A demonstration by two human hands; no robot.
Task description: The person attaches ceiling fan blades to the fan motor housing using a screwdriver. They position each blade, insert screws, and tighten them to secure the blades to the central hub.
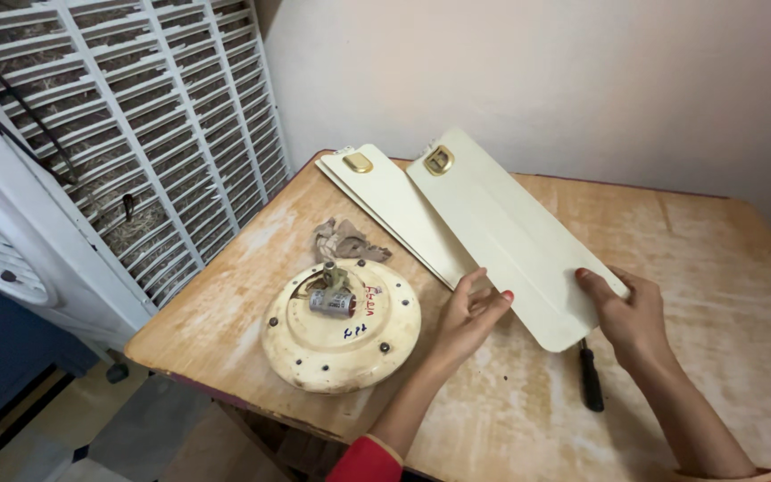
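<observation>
From above, both the left hand (pixel 468 314) and right hand (pixel 628 314) grip the near end of a cream fan blade (pixel 501 228) lying on the wooden table (pixel 689 259), beside the round motor housing (pixel 341 326) and a black-handled screwdriver (pixel 590 379).

Both bare forearms end in red sleeve cuffs at the wooden table's (pixel 671 241) near edge, and the left hand (pixel 468 312) shows a red-painted thumbnail.

Home repair corner: worn wooden table (pixel 689 268), air cooler (pixel 91 134)
</observation>
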